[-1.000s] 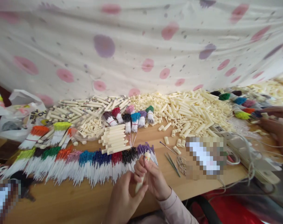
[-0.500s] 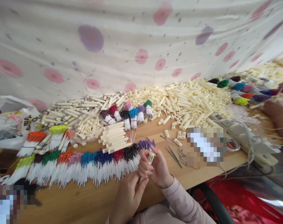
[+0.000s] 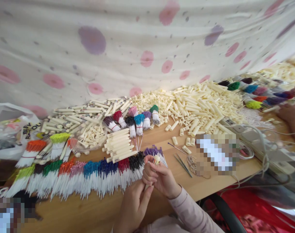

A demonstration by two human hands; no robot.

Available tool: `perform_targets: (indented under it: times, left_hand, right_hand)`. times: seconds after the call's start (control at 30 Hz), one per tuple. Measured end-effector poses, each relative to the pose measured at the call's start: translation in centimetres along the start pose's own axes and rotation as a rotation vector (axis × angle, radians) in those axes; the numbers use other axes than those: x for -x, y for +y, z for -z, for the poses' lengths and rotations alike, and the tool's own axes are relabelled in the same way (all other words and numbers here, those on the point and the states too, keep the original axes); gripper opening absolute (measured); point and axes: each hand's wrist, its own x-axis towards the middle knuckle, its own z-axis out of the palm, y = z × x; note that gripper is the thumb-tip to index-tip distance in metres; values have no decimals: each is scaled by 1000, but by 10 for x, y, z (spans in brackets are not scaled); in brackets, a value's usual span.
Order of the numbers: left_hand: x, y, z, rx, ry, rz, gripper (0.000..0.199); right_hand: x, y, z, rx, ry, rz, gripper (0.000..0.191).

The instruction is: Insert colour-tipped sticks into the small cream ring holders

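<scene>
Both my hands meet at the front edge of the rows of refills, closed around one cream multicolour pen barrel. Its slotted end pokes up above my fingers; most of the barrel is hidden. My left hand wraps the lower part, thumb lying along it. Higher up, my right hand pinches near the slotted end with thumb and fingers. Just behind them stand purple-topped refills, beside black-topped ones. Colour-topped white refills fan out in a long row to the left.
Finished-looking barrels lie stacked behind the row. A large heap of cream pen parts runs along the curtain. Tweezers, slotted pieces, a blurred-out phone-like patch and a power strip sit right. Another person's hand works far right.
The barrel's slotted end has turned and tipped, so its coloured slots show less and its end shows more. My right hand's fingers have shifted around it. My left hand keeps its grip.
</scene>
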Motion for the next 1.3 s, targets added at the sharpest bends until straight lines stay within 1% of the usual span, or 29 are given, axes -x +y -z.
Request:
perform_targets:
  times: [0.13, 0.23, 0.27, 0.37, 0.4, 0.43, 0.53, 0.67, 0.73, 0.9, 1.0, 1.13, 1.3]
  left_hand:
    - [-1, -3, -4, -32, 24, -18, 36]
    - [-2, -3, -4, -38, 32, -35, 33]
    - [-2, -3, -4, -39, 31, -49, 32]
    - [-4, -1, -3, -41, 16, -93, 30]
    - [-5, -1, -2, -43, 10, -103, 30]
    - [-5, 0, -2, -46, 8, -106, 29]
    - [-5, 0, -1, -62, 17, -93, 31]
    - [-2, 0, -1, -72, 36, -95, 31]
    - [0, 0, -2, -82, 45, -99, 31]
    - [2, 2, -3, -89, 41, -98, 34]
    - [2, 3, -4, -100, 43, -115, 32]
    - [1, 5, -5, -153, 83, -178, 26]
    - [2, 9, -8, -196, 141, -235, 26]
  right_hand:
    - [-1, 0, 3, -20, 2, -12, 20]
    - [0, -1, 4, -27, -1, -17, 21]
    - [-1, -1, 5, -28, -8, -18, 26]
    - [-2, -4, 6, -26, -38, -27, 58]
    - [-2, -5, 6, -22, -46, -31, 63]
    - [-2, -6, 5, -18, -50, -32, 65]
    - [0, -6, 3, -12, -37, -20, 57]
    - [3, -3, -2, -2, -8, 3, 28]
    - [4, -1, -3, -2, 3, 17, 20]
    - [7, 1, -2, -4, 19, 41, 18]
    - [9, 1, -2, -6, 25, 53, 17]
    - [10, 1, -2, -17, 23, 66, 18]
    - [14, 1, -2, -36, 42, 84, 17]
